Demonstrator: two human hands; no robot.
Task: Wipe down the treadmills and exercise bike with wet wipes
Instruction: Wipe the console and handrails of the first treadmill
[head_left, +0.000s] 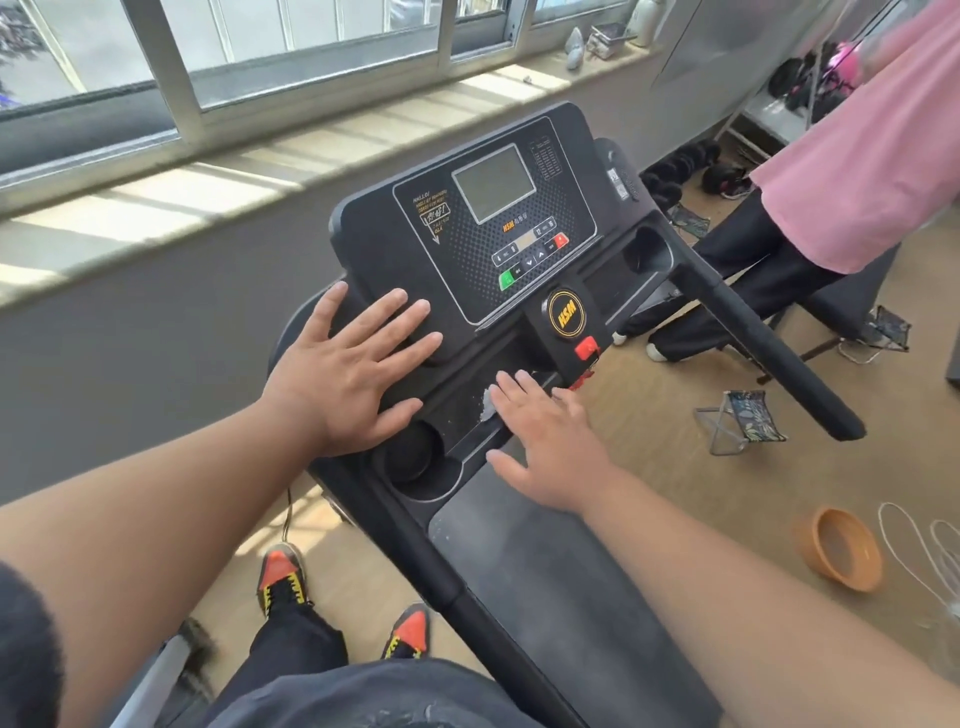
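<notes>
A black treadmill console (467, 218) with a grey screen and coloured buttons fills the middle of the head view. My left hand (348, 374) lies flat with spread fingers on the console's left corner. My right hand (545, 441) presses with straight fingers on a crumpled white wet wipe (490, 402) in the shallow tray below the buttons. Only the wipe's left edge shows beside my fingers. A round cup holder (415, 462) sits just under my left hand, and the grey running belt (545, 582) runs below it.
The treadmill's right handrail (769, 343) juts out toward a person in a pink top (862, 171) standing at the right. On the floor are a folding stool (743, 421), an orange bowl (841, 551) and white cord. A window sill (156, 202) runs behind the console.
</notes>
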